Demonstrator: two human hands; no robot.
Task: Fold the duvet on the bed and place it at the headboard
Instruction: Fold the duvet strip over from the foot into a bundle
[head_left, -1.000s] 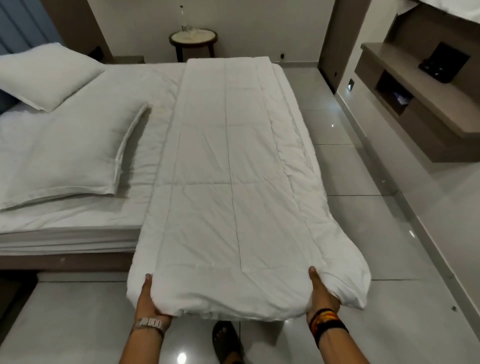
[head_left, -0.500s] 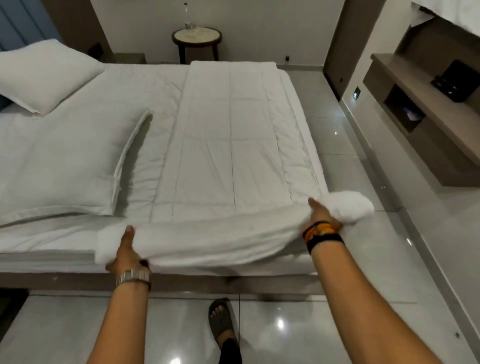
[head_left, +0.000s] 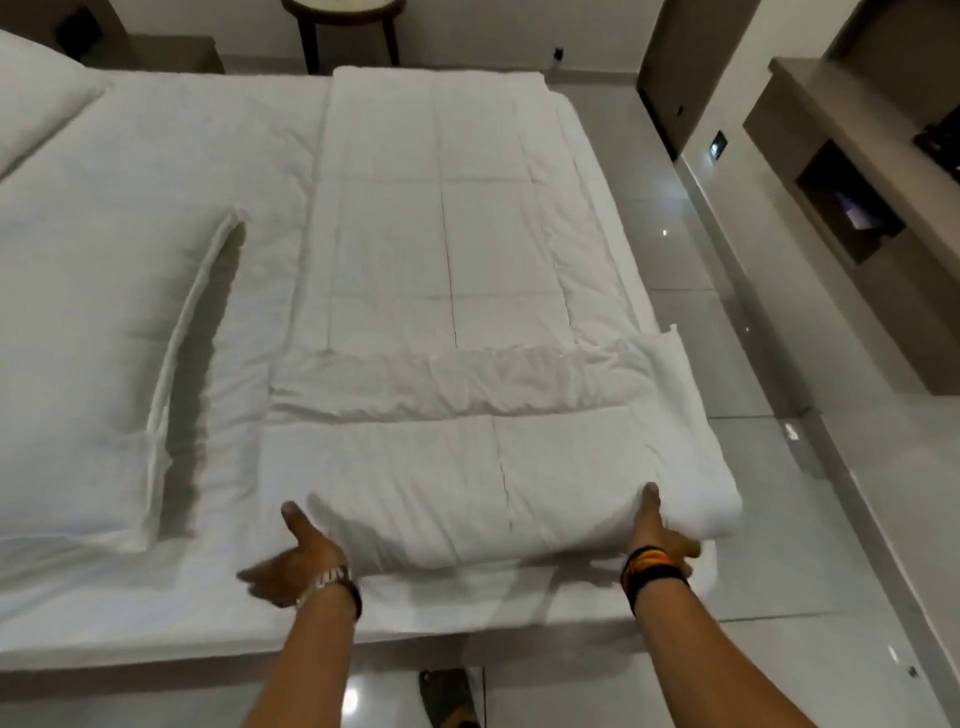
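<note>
The white quilted duvet (head_left: 441, 249) lies as a long folded strip along the right side of the bed (head_left: 156, 171). Its near end is doubled back on top of itself, making a thick flap (head_left: 441, 478) with a rumpled band behind it. My right hand (head_left: 660, 540) grips the flap's near right corner, thumb on top and fingers beneath. My left hand (head_left: 296, 561) rests at the flap's near left corner with fingers spread and thumb raised against the cloth, holding nothing. The headboard is out of view to the left.
A large white pillow (head_left: 78, 364) lies left of the duvet, another pillow (head_left: 31, 93) at the far left. A round side table (head_left: 343, 15) stands beyond the bed. A wall shelf unit (head_left: 857, 171) lines the right. My sandalled foot (head_left: 447, 696) stands on the tiled floor.
Both hands carried the duvet's hanging near end up off the floor side and laid it forward onto the strip. My left hand has let go and spread open.
</note>
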